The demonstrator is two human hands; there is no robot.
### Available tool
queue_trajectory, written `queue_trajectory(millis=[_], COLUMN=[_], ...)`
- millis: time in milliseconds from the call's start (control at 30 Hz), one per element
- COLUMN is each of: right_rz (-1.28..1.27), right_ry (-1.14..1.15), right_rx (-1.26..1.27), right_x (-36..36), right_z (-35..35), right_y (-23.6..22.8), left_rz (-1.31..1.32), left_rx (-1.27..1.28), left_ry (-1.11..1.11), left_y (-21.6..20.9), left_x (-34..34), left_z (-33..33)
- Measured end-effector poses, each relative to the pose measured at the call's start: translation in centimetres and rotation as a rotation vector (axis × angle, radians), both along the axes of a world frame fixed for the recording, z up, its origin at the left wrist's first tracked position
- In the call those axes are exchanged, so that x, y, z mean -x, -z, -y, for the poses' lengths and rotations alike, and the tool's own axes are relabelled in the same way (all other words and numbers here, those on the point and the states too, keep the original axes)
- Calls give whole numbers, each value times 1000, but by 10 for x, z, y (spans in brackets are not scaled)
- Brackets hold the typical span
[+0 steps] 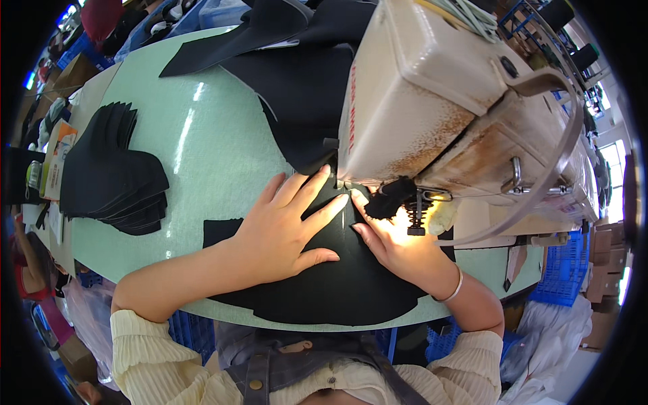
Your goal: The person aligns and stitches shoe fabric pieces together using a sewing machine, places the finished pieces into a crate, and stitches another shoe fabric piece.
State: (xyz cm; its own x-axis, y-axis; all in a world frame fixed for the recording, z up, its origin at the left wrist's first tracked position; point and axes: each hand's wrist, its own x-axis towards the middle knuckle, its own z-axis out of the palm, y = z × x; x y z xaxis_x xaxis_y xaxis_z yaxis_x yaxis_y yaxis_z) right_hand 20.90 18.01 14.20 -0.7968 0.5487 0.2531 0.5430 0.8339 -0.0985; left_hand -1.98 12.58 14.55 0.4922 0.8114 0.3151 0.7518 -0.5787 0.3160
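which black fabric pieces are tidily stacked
The curved black fabric pieces at left; the rear black pieces overlap loosely, and the broad black sheet lies under the left hand and right hand.

This place is a sewing workshop. A large cream-coloured, rust-stained metal sewing machine (pixel 412 88) shows it, together with stacked flat black cut pieces (pixel 111 175) and a blue lattice plastic crate (pixel 564 271).
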Motion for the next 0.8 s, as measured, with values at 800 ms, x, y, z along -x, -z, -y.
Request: queue_trajectory(millis=[800], right_rz=[-1], right_ry=[-29], right_rx=[56], right_x=[1], right_z=[-2], right_y=[-4], left_rz=[-11], left_rx=[-30], left_ry=[7], left_y=[1], left_x=[0], left_z=[-2])
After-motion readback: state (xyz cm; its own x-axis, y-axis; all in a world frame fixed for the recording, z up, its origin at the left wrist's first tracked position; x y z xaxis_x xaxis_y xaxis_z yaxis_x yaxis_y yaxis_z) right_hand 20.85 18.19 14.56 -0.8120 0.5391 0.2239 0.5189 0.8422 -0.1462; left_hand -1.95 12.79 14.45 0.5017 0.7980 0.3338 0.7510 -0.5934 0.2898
